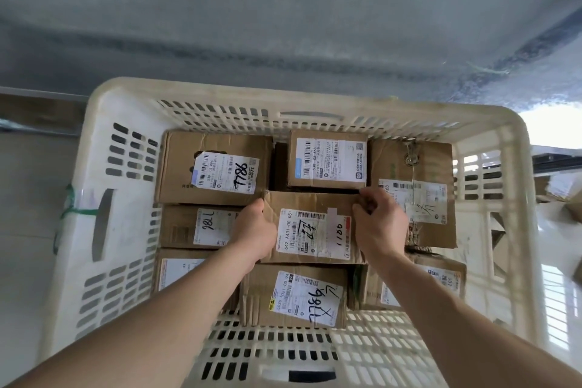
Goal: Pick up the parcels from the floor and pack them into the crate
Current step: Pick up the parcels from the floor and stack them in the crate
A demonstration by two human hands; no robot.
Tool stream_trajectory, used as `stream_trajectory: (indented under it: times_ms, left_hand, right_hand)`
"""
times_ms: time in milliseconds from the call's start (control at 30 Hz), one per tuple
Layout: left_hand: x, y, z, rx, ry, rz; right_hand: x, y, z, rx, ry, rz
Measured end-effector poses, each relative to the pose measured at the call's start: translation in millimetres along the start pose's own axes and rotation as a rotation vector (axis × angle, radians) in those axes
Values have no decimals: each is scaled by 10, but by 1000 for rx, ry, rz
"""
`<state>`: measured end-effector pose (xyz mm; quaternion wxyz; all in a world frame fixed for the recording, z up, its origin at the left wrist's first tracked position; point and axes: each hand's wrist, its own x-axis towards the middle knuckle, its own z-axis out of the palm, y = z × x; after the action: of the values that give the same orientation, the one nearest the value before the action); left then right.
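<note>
A cream slotted plastic crate (94,142) fills the view, with several brown cardboard parcels packed inside. In its middle lies a parcel (311,201) with a white label marked 1180. My left hand (255,233) grips its left edge and my right hand (378,224) grips its right edge near the far corner. Around it sit a parcel marked 7786 (217,167) at the far left, a small labelled parcel (327,161) at the far middle, a larger one (415,192) at the right, and another marked 7786 (296,296) at the near side.
A grey wall (283,25) rises behind the crate. Pale floor (25,198) shows on the left. More cardboard parcels (563,192) lie outside the crate at the right edge. A green strap (67,211) is tied on the crate's left wall.
</note>
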<state>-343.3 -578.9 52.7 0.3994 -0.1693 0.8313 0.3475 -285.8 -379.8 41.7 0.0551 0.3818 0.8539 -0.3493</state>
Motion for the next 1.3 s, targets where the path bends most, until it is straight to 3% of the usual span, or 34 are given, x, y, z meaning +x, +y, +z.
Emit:
stream_trajectory:
  times_ms: [533,733,900,1300]
  left_hand:
    - [-203,28,-157,29,-62,40]
    - [-244,-176,11,219,-11,39]
    - [-301,-339,103,313,105,85]
    - [-306,-324,72,423,-4,78]
  right_hand:
    - [-71,-71,-286,4,-137,31]
    - [-318,118,-239,-217,-124,121]
    - [-361,144,-143,-63,-146,102]
    - [-237,162,-193,-17,-182,109]
